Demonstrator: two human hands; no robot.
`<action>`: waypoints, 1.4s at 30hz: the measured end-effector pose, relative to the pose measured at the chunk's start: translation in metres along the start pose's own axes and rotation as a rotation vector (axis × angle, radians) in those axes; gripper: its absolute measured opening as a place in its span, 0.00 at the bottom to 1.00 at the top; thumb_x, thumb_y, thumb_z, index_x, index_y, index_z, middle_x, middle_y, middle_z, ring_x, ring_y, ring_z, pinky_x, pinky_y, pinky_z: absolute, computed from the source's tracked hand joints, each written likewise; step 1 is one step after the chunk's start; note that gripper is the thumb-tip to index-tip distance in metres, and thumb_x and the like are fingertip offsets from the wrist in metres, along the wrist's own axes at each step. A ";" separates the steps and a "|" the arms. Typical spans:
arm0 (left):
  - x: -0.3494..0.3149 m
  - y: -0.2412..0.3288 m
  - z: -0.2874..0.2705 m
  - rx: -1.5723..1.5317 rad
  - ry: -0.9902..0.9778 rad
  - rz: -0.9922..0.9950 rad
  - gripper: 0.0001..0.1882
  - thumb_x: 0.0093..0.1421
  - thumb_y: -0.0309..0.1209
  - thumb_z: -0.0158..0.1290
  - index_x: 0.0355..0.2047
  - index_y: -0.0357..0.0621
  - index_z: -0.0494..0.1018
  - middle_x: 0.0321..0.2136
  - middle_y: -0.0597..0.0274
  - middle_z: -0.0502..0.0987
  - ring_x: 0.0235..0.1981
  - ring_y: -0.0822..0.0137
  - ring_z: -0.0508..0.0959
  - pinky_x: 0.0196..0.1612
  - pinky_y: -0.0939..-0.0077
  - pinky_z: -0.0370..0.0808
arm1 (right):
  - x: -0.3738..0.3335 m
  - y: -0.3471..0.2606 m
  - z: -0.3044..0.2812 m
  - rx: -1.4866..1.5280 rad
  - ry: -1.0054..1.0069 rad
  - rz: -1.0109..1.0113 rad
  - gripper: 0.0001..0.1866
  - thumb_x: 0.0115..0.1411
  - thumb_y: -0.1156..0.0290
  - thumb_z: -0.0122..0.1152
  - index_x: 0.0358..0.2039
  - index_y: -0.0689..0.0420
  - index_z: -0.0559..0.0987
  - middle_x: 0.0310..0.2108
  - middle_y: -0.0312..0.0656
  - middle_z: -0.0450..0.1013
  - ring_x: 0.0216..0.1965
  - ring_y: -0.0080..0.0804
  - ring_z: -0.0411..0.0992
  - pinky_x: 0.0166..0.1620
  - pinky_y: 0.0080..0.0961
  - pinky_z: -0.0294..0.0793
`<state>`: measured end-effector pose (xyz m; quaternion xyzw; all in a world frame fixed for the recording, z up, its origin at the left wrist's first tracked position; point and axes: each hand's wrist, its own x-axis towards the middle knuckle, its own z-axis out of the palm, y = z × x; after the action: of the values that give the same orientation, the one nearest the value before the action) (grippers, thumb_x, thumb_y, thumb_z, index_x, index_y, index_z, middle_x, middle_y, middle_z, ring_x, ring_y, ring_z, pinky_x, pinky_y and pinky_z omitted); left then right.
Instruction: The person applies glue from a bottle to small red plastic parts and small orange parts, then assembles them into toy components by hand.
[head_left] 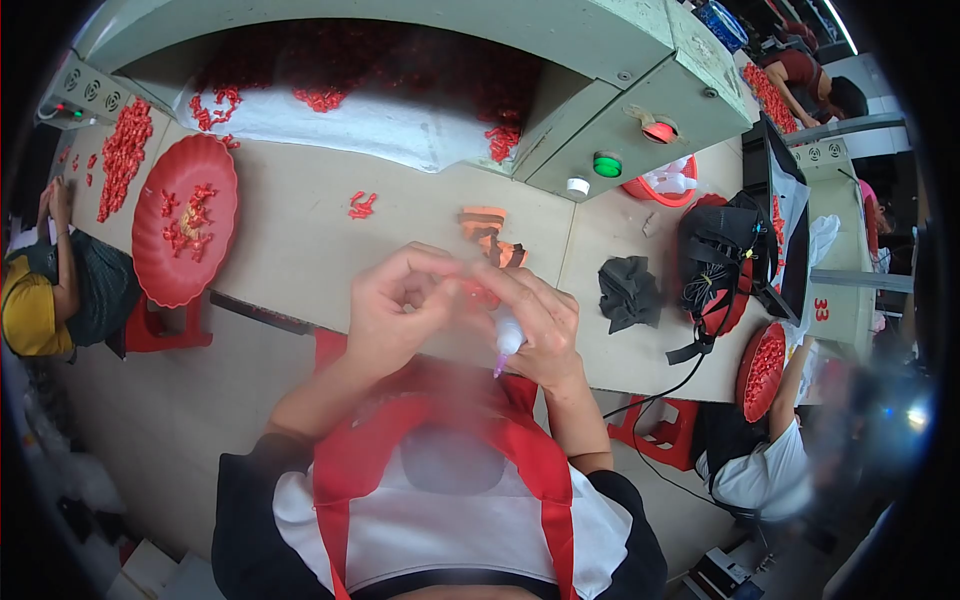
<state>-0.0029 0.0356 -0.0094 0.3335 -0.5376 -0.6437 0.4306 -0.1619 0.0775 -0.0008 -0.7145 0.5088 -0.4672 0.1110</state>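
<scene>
Over the near edge of the table my two hands meet around a small red plastic piece [482, 292], partly hidden by the fingers and blurred. My left hand [390, 310] pinches it between thumb and fingers. My right hand [548, 318] touches the same piece with its fingertips. Within its curled fingers sits a small white squeeze bottle [509, 333], its purple nozzle pointing down toward me. Just beyond the hands lie orange-and-brown striped pieces [487, 228]. A loose red figure [361, 205] rests farther left on the tabletop.
A red scalloped plate [160, 262] with red figures stands at left. Ahead, a green metal machine [630, 120] covers white cloth with many red pieces. At right are a crumpled black cloth [629, 293], a black bag [718, 245] with cables and a red basket [655, 190]. Co-workers sit on both sides.
</scene>
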 end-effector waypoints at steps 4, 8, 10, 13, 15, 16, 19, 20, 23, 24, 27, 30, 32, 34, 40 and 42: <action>-0.002 0.002 -0.007 -0.043 -0.009 -0.061 0.08 0.56 0.18 0.45 0.37 0.31 0.70 0.33 0.58 0.72 0.23 0.77 0.72 0.24 0.84 0.71 | 0.000 0.000 0.001 0.033 0.009 0.006 0.26 0.38 0.67 0.71 0.41 0.57 0.75 0.23 0.39 0.70 0.18 0.27 0.69 0.21 0.22 0.68; 0.008 -0.002 -0.018 -0.363 -0.178 -0.220 0.17 0.61 0.35 0.45 0.44 0.33 0.69 0.38 0.56 0.73 0.35 0.69 0.74 0.39 0.73 0.72 | -0.002 0.001 0.001 0.047 0.062 0.021 0.27 0.38 0.65 0.71 0.41 0.55 0.76 0.28 0.39 0.70 0.19 0.25 0.69 0.21 0.20 0.69; 0.009 -0.009 -0.019 -0.555 -0.232 -0.340 0.21 0.61 0.41 0.45 0.45 0.34 0.68 0.41 0.55 0.72 0.41 0.66 0.73 0.45 0.68 0.70 | -0.003 0.007 0.004 0.074 0.092 -0.031 0.27 0.36 0.64 0.72 0.40 0.54 0.77 0.35 0.39 0.68 0.20 0.22 0.70 0.20 0.17 0.70; 0.007 -0.028 -0.018 -0.889 -0.418 -0.518 0.28 0.60 0.47 0.44 0.49 0.34 0.65 0.46 0.52 0.69 0.50 0.58 0.69 0.53 0.62 0.66 | 0.000 0.001 -0.004 0.094 -0.034 0.057 0.25 0.34 0.77 0.70 0.38 0.58 0.78 0.38 0.44 0.68 0.25 0.25 0.73 0.26 0.19 0.73; 0.009 -0.036 -0.020 -0.898 -0.572 -0.515 0.32 0.58 0.50 0.46 0.51 0.33 0.63 0.49 0.51 0.67 0.52 0.56 0.67 0.56 0.61 0.63 | -0.001 0.001 -0.005 0.096 -0.040 0.061 0.24 0.33 0.78 0.70 0.37 0.58 0.78 0.38 0.44 0.68 0.25 0.25 0.72 0.26 0.18 0.73; 0.010 -0.036 -0.019 -0.899 -0.573 -0.515 0.32 0.58 0.50 0.46 0.51 0.33 0.63 0.49 0.51 0.67 0.52 0.56 0.67 0.56 0.61 0.63 | -0.001 0.001 -0.005 0.100 -0.046 0.064 0.24 0.33 0.78 0.70 0.37 0.57 0.79 0.38 0.44 0.68 0.25 0.25 0.72 0.26 0.18 0.73; 0.014 -0.033 -0.018 -0.895 -0.614 -0.524 0.34 0.57 0.50 0.49 0.52 0.31 0.62 0.49 0.49 0.67 0.52 0.56 0.67 0.56 0.61 0.63 | -0.002 0.003 -0.006 0.130 -0.061 0.086 0.24 0.32 0.79 0.69 0.37 0.57 0.79 0.38 0.43 0.68 0.24 0.24 0.71 0.26 0.18 0.72; 0.014 -0.032 -0.018 -0.917 -0.610 -0.527 0.33 0.57 0.48 0.50 0.50 0.30 0.62 0.47 0.45 0.67 0.52 0.53 0.67 0.55 0.55 0.63 | -0.002 0.005 -0.005 0.130 -0.060 0.086 0.24 0.32 0.79 0.69 0.37 0.57 0.79 0.38 0.43 0.68 0.24 0.24 0.71 0.26 0.18 0.72; 0.013 -0.039 -0.022 -0.951 -0.608 -0.526 0.30 0.57 0.45 0.51 0.49 0.29 0.63 0.45 0.42 0.68 0.52 0.50 0.67 0.54 0.49 0.62 | -0.001 0.007 -0.003 0.096 -0.057 0.052 0.24 0.36 0.64 0.71 0.39 0.50 0.79 0.37 0.37 0.67 0.21 0.18 0.69 0.21 0.15 0.70; 0.012 -0.042 -0.024 -0.964 -0.611 -0.521 0.29 0.57 0.44 0.51 0.49 0.29 0.64 0.45 0.42 0.68 0.51 0.50 0.67 0.54 0.49 0.62 | -0.001 0.007 -0.002 0.100 -0.053 0.044 0.24 0.36 0.64 0.71 0.39 0.49 0.79 0.37 0.37 0.67 0.21 0.18 0.69 0.21 0.15 0.70; 0.013 -0.039 -0.023 -0.961 -0.603 -0.513 0.27 0.57 0.42 0.52 0.48 0.31 0.65 0.44 0.43 0.69 0.51 0.50 0.68 0.54 0.49 0.62 | -0.001 0.006 -0.002 0.109 -0.050 0.043 0.24 0.36 0.64 0.71 0.39 0.49 0.79 0.37 0.37 0.67 0.21 0.18 0.69 0.22 0.15 0.70; 0.013 -0.044 -0.025 -0.946 -0.627 -0.517 0.32 0.55 0.46 0.53 0.50 0.29 0.64 0.48 0.48 0.68 0.52 0.59 0.67 0.54 0.65 0.64 | -0.001 0.007 -0.001 0.112 -0.057 0.042 0.24 0.36 0.64 0.71 0.39 0.49 0.78 0.37 0.37 0.67 0.21 0.18 0.69 0.22 0.15 0.70; 0.014 -0.041 -0.025 -0.924 -0.621 -0.507 0.32 0.55 0.46 0.53 0.49 0.29 0.65 0.48 0.49 0.68 0.51 0.60 0.68 0.52 0.67 0.65 | 0.000 0.006 -0.002 0.106 -0.062 0.039 0.25 0.36 0.64 0.71 0.39 0.49 0.78 0.37 0.37 0.67 0.22 0.18 0.69 0.22 0.15 0.71; 0.013 -0.041 -0.025 -0.902 -0.615 -0.496 0.32 0.55 0.46 0.53 0.49 0.29 0.65 0.48 0.50 0.68 0.50 0.61 0.68 0.51 0.68 0.65 | 0.000 0.005 -0.002 0.124 -0.067 0.052 0.25 0.36 0.64 0.71 0.39 0.49 0.78 0.37 0.37 0.67 0.22 0.18 0.70 0.23 0.15 0.71; 0.011 -0.039 -0.025 -0.863 -0.591 -0.487 0.31 0.55 0.46 0.53 0.48 0.30 0.66 0.46 0.52 0.69 0.48 0.63 0.69 0.49 0.70 0.66 | -0.002 0.005 -0.002 0.124 -0.091 0.064 0.26 0.36 0.62 0.71 0.40 0.49 0.78 0.38 0.37 0.66 0.22 0.19 0.70 0.23 0.16 0.71; 0.010 -0.039 -0.025 -0.860 -0.583 -0.497 0.31 0.54 0.46 0.54 0.48 0.30 0.66 0.46 0.53 0.69 0.48 0.64 0.70 0.48 0.71 0.67 | -0.003 0.006 0.000 0.126 -0.087 0.062 0.26 0.36 0.62 0.71 0.40 0.49 0.78 0.38 0.37 0.66 0.22 0.19 0.70 0.23 0.16 0.71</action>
<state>0.0076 0.0189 -0.0522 0.0535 -0.2293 -0.9517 0.1972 -0.1659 0.0775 -0.0056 -0.7096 0.4949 -0.4633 0.1922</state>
